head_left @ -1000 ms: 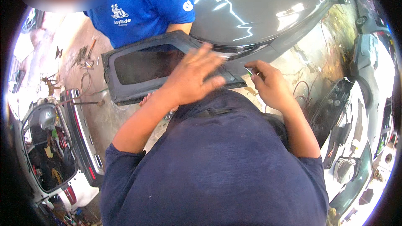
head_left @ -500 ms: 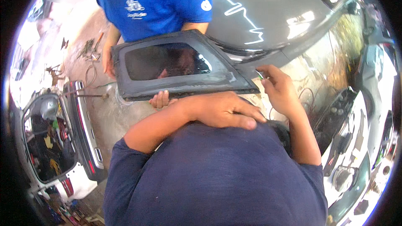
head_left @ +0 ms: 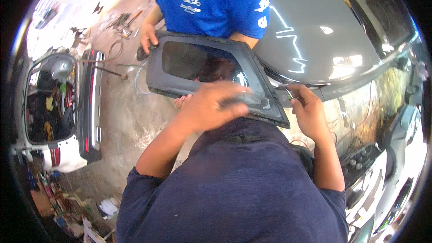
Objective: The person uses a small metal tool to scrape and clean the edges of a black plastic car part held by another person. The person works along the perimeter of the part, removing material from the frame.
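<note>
A dark car side window with a wide grey-black border [head_left: 155, 74] is held up by a person in a blue shirt. That person's hand [head_left: 147, 36] grips its far left corner, and fingertips [head_left: 182, 101] show under its near edge. My left hand [head_left: 209, 108], smeared by motion, hovers over the near edge with thumb and fingers apart, holding nothing visible. Just beyond the window's right corner, my right hand [head_left: 310, 110] pinches a small thin green-and-white piece [head_left: 290, 95] between thumb and forefinger. Its exact kind is too small to make out.
A glossy grey car panel [head_left: 306, 49] lies at the back right. On the left stand a white car body with an open rear [head_left: 67, 159] and a dark bumper [head_left: 93, 103]. Tools [head_left: 121, 22] and a hose lie on the concrete floor [head_left: 128, 121]. Car parts crowd the right.
My left hand has lifted from my waist to over the window's near edge. The window and the other person appear further right. My right hand keeps its pinch.
</note>
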A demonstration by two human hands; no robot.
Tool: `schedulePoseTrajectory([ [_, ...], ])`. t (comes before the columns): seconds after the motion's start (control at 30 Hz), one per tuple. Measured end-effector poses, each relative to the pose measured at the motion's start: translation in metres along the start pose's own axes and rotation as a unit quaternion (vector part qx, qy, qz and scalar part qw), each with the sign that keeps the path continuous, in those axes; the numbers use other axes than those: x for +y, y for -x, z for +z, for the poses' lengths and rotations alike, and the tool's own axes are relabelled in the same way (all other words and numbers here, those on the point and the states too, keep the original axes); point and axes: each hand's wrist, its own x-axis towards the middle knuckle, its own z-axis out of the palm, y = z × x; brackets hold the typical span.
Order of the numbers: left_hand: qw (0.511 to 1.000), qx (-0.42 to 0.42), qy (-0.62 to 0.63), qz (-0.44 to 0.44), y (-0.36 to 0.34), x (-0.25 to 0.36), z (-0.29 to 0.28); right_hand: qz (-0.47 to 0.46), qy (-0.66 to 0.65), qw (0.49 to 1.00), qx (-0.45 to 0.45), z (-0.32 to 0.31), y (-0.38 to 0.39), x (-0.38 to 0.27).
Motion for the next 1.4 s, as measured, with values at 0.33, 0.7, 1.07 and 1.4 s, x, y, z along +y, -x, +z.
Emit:
schedulePoseTrajectory([
  [0.33, 0.753, 0.584, 0.068, -0.295, 0.129, -0.114, -0.07, -0.053, -0.009, 0.993, -0.109, 0.0, -0.05, 0.018],
  [0.7, 0.789, 0.451, 0.379, -0.176, 0.131, -0.161, -0.101, -0.185, 0.094, 0.965, -0.16, 0.063, -0.068, -0.056],
  [1.07, 0.857, 0.355, 0.314, -0.202, 0.112, -0.146, -0.092, -0.198, 0.107, 0.959, -0.172, 0.145, -0.078, -0.111],
  [1.4, 0.854, 0.385, 0.255, -0.242, 0.111, -0.175, -0.062, -0.244, 0.167, 0.928, -0.225, 0.173, -0.106, -0.127],
])
